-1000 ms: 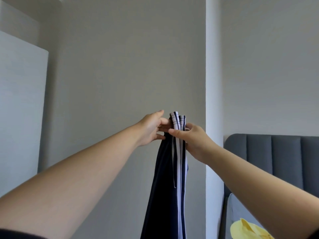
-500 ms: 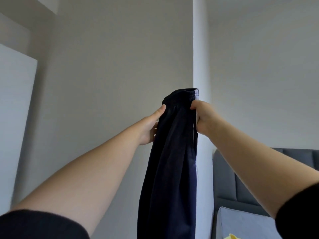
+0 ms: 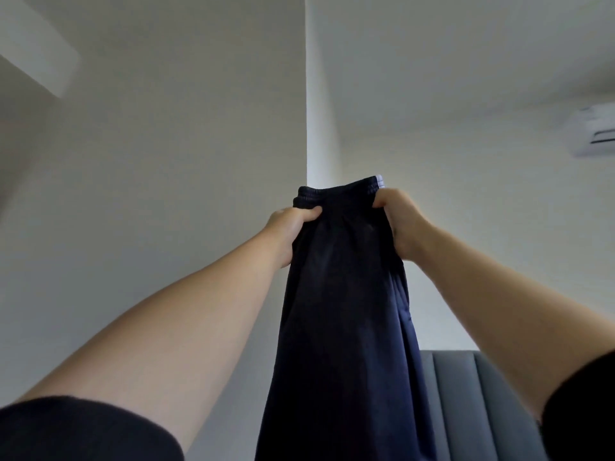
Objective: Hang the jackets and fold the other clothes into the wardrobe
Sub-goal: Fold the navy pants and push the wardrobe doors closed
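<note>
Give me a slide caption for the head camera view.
Left hand and right hand grip dark navy trousers aloft.

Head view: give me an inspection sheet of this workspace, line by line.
Surface: nothing seen.
Job's things: dark navy garment held up by its elastic waistband, hanging straight down; a white stripe shows at its top right corner.
Clutter: nothing seen.
Hands: left hand and right hand each grip a side of the waistband, fingers curled into the cloth.
Cables: nothing seen.
Surroundings: grey padded headboard; wall air conditioner; white wall corner.
</note>
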The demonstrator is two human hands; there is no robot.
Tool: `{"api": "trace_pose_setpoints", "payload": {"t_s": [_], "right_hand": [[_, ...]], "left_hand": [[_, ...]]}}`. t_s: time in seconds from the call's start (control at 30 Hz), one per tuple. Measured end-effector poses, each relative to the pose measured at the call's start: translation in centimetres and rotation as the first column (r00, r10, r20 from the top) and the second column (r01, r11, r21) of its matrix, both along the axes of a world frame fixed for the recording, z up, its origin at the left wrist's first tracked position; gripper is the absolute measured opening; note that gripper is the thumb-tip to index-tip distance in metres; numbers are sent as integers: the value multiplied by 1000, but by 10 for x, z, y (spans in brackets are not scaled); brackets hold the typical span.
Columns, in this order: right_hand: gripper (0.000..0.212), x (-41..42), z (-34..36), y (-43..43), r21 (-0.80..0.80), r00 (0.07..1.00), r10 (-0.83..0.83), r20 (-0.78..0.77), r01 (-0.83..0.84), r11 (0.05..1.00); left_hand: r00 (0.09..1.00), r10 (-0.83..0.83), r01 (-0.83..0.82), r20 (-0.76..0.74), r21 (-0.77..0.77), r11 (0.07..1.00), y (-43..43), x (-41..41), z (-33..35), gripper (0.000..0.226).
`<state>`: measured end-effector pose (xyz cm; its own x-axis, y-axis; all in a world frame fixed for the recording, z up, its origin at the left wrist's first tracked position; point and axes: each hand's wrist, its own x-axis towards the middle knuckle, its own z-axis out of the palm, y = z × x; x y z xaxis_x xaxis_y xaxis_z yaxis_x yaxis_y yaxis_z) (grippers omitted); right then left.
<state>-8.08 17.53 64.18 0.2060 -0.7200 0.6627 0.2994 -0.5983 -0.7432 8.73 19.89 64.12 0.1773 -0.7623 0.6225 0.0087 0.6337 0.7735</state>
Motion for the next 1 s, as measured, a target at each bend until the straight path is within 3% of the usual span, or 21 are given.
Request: {"api": "trace_pose_setpoints", "payload": {"t_s": [0.1,0.23,0.33,0.47,0.57,0.63,0.7,0.8,0.87,0.93,1.0], "right_hand": [[18,-22,1,-4,-44,994,111,-3,-111,993],[24,-46,-7,-21,-38,989,131,-65,-134,990],[28,-62,-13,-36,74,977,57,-206,-42,996],[18,-83,-24,-53,232,888,27,-459,91,969],[17,-91,-37,-70,233,785,40,-618,134,963],[8,-87,-50,-82,225,682,-6,-731,249,942],[19,-82,-61,-102,254,665,-53,-745,357,899],[22,-63,-84,-126,307,696,-91,-712,425,851],[30,-46,-94,-142,243,760,-207,-617,433,868],[28,-33,-83,-154,-9,819,-458,-345,485,874],[18,-33,-49,-150,-257,772,-635,10,616,745]], "left_hand": [[999,38,-38,-2,-51,998,-5,-19,2,10],[999,-36,35,31,50,998,-21,-31,-5,28],[992,-78,66,99,122,990,-33,-35,-11,30],[942,-143,68,304,242,968,-47,-32,-20,13],[833,-53,-152,550,320,935,-59,-26,-28,4],[703,6,-365,711,354,861,-68,-26,-35,7],[620,44,-524,783,372,766,-79,-29,-42,15],[591,130,-612,796,337,715,-102,-40,-59,22],[542,298,-646,785,163,746,-126,-48,-67,26],[451,641,-715,621,-179,676,-142,-54,-62,14],[538,785,-638,306,-460,617,-142,-59,-38,2]]}}
